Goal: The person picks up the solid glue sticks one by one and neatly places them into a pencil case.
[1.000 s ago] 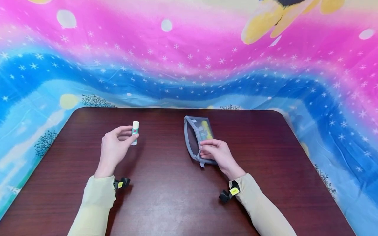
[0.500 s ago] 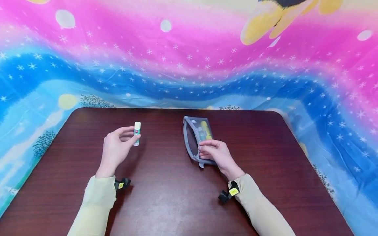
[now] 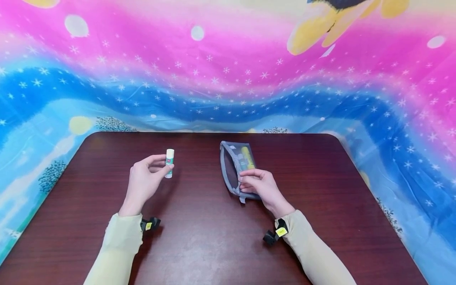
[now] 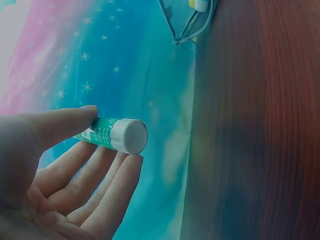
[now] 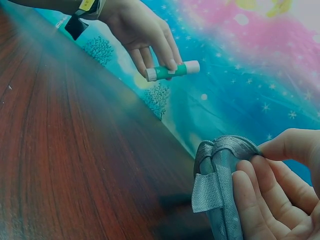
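Two hands are at work above the dark wooden desk [image 3: 199, 237], both mine. My left hand [image 3: 142, 184] is raised off the desk surface left of centre and pinches a glue stick [image 3: 169, 163] between thumb and fingers [image 4: 65, 122]; the stick has a green label and white ends, and from the head view it stands nearly upright, its upper end clear of my grip. From the left wrist view my remaining fingers lie loosely extended beneath the stick, and one white end faces the camera. My right hand [image 3: 261, 186] rests on the desk right of centre and grips the near end of a grey mesh pencil pouch [image 3: 233, 166], thumb on one side and curled fingers [image 5: 255, 195] on the other, closed round the zipper edge. The pouch lies flat on the desk with its long axis running away from me, and its mouth gapes along the left side. A yellow highlighter [image 3: 247, 156] shows through the mesh in the far half of the pouch. Glue stick and pouch are well apart, with bare desk between them. Beige sleeves cover both forearms, and a small black clip with a yellow tag [image 3: 281, 231] sits at each wrist. A pink and blue starred cloth [image 3: 228, 79] hangs behind the desk.
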`<state>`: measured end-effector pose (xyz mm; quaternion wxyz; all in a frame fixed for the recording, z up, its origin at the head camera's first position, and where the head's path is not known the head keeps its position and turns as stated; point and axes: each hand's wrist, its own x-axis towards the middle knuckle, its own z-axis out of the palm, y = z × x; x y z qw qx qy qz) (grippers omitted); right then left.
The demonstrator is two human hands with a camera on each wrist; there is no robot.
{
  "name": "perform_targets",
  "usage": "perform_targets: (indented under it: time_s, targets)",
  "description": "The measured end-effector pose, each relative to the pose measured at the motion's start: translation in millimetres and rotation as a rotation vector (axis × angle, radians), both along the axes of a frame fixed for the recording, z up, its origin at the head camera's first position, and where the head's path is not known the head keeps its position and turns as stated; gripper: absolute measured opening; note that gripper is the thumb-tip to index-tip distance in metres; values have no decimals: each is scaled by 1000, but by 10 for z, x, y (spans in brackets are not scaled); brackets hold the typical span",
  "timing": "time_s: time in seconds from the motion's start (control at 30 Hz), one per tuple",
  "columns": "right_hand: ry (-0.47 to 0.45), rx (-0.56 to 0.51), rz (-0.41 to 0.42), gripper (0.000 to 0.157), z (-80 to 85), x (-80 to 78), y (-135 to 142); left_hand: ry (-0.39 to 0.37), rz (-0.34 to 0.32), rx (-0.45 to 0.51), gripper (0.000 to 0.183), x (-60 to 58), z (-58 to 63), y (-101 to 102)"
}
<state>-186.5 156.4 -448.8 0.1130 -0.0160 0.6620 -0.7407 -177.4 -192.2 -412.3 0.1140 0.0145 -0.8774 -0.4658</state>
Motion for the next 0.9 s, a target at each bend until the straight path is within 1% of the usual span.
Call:
perform_targets:
  time_s: [0.23, 0.67, 0.9]
  targets:
    - [4, -2, 2, 27, -2, -4, -10, 6, -18, 18, 40, -43, 19, 76]
    - [-2, -8, -2, 26, 4, 3, -6, 4, -63, 61, 39, -122, 47, 284]
    - [-4, -12, -4, 24, 3, 6, -7, 2, -77, 81, 38, -163, 34, 389]
